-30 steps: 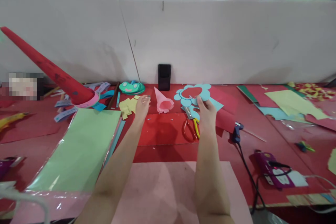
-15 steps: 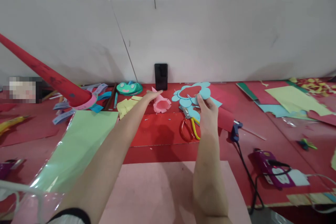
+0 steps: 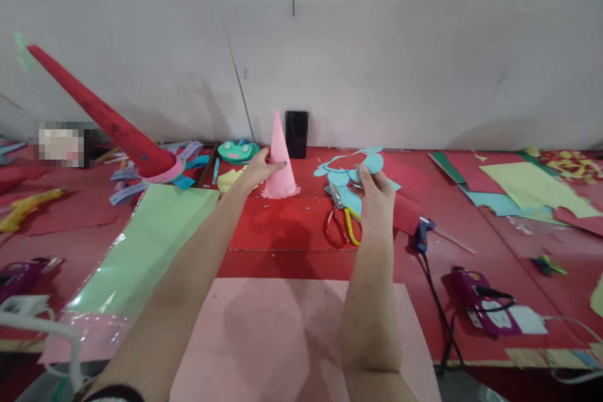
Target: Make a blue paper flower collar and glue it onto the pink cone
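A pink paper cone point(image 3: 281, 169) stands upright on the red table, its frilled rim down. My left hand point(image 3: 264, 168) is closed around the cone's left side, thumb across its front. A light blue scalloped paper ring point(image 3: 342, 166) is pinched at its right side by my right hand point(image 3: 375, 191); its left part hangs just over the table. Below the ring lie scissors point(image 3: 343, 220) with one red and one yellow handle, partly behind my right wrist. A black phone point(image 3: 296, 135) leans on the white partition behind the cone.
A tall red cone point(image 3: 113, 122) with paper strips stands at left, near green sheets point(image 3: 155, 245). Green frog-face cutouts point(image 3: 238, 151) lie at the back. Right are a blue glue gun point(image 3: 423, 235), its cord, a purple box point(image 3: 487, 304) and coloured paper point(image 3: 532, 182).
The pink cone, earlier lying with its opening facing me, now stands upright in my left hand. My right hand keeps hold of the blue ring, which now appears flatter. The view has shifted slightly.
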Available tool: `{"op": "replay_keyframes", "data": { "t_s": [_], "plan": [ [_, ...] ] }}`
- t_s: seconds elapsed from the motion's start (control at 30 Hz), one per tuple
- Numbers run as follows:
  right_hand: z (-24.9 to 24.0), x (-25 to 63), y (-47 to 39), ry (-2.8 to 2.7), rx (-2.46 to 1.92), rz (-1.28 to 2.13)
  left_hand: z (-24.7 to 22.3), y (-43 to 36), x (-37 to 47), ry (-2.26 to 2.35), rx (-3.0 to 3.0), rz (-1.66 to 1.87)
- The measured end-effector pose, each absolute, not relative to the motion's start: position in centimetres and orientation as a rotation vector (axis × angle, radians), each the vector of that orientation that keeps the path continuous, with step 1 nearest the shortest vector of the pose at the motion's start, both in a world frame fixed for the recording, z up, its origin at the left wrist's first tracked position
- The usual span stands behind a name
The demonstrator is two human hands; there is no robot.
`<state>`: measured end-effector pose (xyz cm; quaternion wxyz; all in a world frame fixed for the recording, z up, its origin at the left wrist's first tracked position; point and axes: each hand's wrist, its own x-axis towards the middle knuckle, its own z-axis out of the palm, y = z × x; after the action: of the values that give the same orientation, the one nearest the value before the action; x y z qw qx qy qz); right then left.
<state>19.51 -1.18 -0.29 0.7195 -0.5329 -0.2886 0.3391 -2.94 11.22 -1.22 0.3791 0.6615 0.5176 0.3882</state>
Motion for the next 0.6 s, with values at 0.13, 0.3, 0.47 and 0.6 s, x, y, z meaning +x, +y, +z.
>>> {"op": "replay_keyframes", "data": {
  "t_s": [0.13,0.3,0.47,0.6],
  "plan": [
    [0.2,19.1,-1.4,-0.611,-1.166,0.729,-1.9,5.8,-4.0,1.023,1.743,0.971],
    [0.8,18.7,-1.6,-0.596,-1.12,0.726,-6.0,2.1,-4.3,1.011,1.587,1.023],
    [1.0,18.0,-1.4,-0.574,-1.061,0.727,-8.5,1.0,-3.8,1.169,1.608,0.943],
    [1.4,17.2,-1.3,-0.547,-0.878,0.813,-9.4,1.1,-3.7,1.212,1.592,0.852]
  ]
}}
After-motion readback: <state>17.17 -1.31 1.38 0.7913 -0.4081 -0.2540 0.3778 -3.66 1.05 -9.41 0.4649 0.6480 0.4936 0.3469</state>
